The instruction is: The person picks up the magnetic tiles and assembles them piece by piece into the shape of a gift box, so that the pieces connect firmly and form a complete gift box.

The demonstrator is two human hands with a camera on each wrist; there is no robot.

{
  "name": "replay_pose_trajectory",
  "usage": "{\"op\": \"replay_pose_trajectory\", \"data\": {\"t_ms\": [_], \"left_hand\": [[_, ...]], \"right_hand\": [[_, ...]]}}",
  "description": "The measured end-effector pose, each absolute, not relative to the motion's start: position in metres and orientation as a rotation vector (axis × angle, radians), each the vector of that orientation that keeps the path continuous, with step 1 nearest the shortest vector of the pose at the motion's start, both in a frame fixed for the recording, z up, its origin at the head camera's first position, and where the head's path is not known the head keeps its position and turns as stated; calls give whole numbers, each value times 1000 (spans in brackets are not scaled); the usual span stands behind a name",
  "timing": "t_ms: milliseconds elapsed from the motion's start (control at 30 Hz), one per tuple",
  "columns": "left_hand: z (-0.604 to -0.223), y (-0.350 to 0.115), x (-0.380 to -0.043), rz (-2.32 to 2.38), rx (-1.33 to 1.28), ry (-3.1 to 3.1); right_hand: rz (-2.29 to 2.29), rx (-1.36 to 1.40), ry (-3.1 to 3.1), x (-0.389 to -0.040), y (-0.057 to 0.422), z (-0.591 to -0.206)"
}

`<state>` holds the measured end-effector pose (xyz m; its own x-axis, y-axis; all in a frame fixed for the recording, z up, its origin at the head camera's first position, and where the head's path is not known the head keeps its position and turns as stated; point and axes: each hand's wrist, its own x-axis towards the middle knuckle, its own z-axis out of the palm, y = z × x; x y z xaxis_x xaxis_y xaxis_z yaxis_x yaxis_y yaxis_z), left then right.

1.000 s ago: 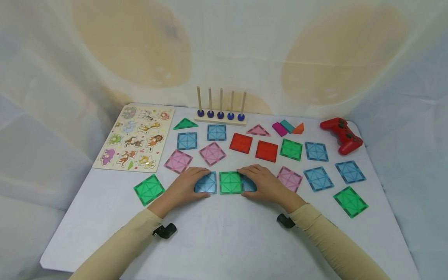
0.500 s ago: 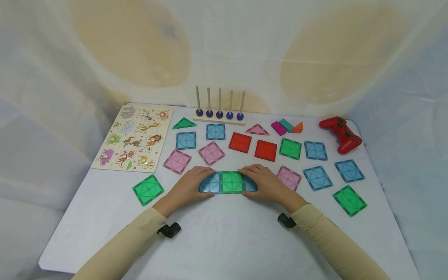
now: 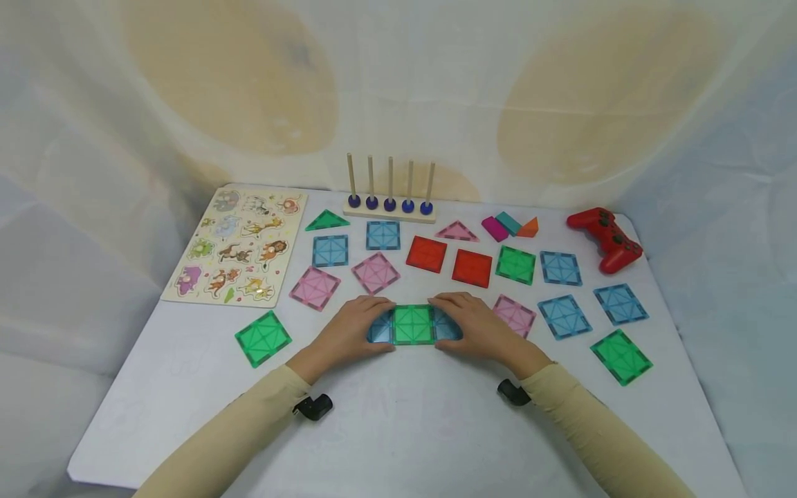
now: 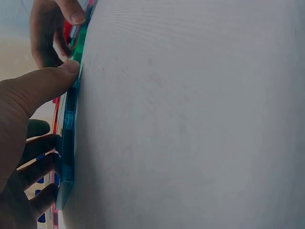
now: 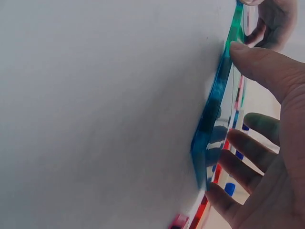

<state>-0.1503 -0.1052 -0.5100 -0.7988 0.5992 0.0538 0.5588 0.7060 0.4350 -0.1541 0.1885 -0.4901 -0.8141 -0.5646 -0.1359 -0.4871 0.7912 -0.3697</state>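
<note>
Three square magnetic tiles lie edge to edge in a row at the middle of the table. A green tile point(image 3: 414, 325) sits between a left blue tile point(image 3: 380, 329) and a right blue tile point(image 3: 445, 328). My left hand point(image 3: 351, 330) holds the left blue tile, thumb at its near edge and fingertips at the far side. On the other side, my right hand point(image 3: 478, 330) holds the right blue tile the same way. In both wrist views the thumbs sit close to the joints with the green tile. Each palm covers the outer part of its blue tile.
Around the row lie loose pink tiles point(image 3: 376, 272), red tiles point(image 3: 427, 254), blue tiles point(image 3: 564, 317) and green tiles point(image 3: 263, 338). An animal puzzle board point(image 3: 236, 245) is at left, a peg stand point(image 3: 390, 211) at the back, and a red game controller point(image 3: 605, 238) at back right.
The left blue tile has moved right, closing its gap to the green tile. My left hand has then slid farther right over it; my right hand has shifted slightly right.
</note>
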Motion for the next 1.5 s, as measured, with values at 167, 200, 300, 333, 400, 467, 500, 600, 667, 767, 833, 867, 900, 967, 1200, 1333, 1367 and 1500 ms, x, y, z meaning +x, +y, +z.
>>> {"op": "replay_pose_trajectory", "data": {"t_ms": [167,200,300,333,400,467,500,600,667,767,833,867,900,967,1200,1333,1367,1500], "left_hand": [[-515,-103,-152,632,959,2825],[-516,-103,-153,628,964,2826],[-517,-103,-153,638,974,2827],[-518,-102,-153,637,976,2827],[-518,-102,-154,630,972,2828],[-519,-102,-154,621,966,2830],[-519,-102,-154,621,964,2830],[-519,-102,-155,637,968,2827],[-519,-102,-155,654,974,2824],[-519,-102,-156,672,976,2817],[-519,-102,-156,684,978,2814],[-519,-103,-156,686,978,2813],[-519,-102,-156,691,980,2811],[-518,-102,-156,696,982,2811],[-517,-102,-157,709,967,2794],[-517,-102,-157,712,976,2793],[-518,-102,-157,713,980,2795],[-518,-102,-157,719,982,2800]], "right_hand": [[-522,-780,2777,-152,202,-489],[-531,-768,2784,-151,206,-489],[-546,-725,2805,-150,217,-489],[-549,-703,2812,-150,221,-488],[-556,-670,2828,-149,229,-488],[-563,-641,2849,-149,238,-489],[-568,-625,2858,-149,243,-489],[-549,-583,2887,-148,255,-492],[-536,-550,2899,-148,262,-493],[-520,-504,2902,-147,271,-495],[-507,-474,2899,-146,276,-495],[-496,-463,2900,-146,278,-495],[-487,-452,2899,-145,279,-495],[-465,-433,2902,-144,283,-495],[-420,-406,2924,-141,287,-493],[-429,-418,2925,-140,287,-493],[-433,-423,2923,-140,287,-493],[-456,-448,2907,-141,288,-494]]}}
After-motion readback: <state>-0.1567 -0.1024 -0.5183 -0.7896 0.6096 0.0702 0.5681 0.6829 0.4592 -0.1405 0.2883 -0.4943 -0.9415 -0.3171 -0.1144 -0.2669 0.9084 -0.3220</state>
